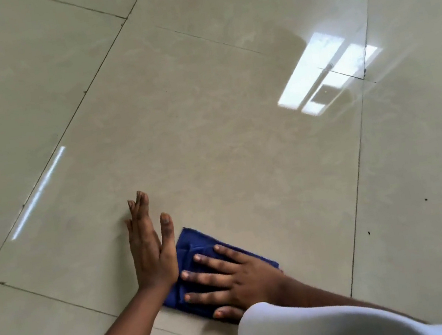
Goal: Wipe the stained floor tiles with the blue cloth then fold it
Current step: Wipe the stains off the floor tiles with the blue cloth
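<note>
**Cloth pinned flat on glossy tile**

Glossy beige floor tiles [210,140] with dark grout lines fill the view, mirroring bright window light. One crumpled dark blue cloth [190,248] lies under the right hand [231,280], whose fingers spread wide and press flat on it. The left hand [150,246] stands edge-on just beside the cloth, fingers straight and together, seemingly touching its edge. A white garment [310,329] covers the lower corner.

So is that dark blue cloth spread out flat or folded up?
Folded, at least partly: the dark blue cloth shows overlapping layers and creases beside the right hand pressing it to the beige floor tile.
</note>
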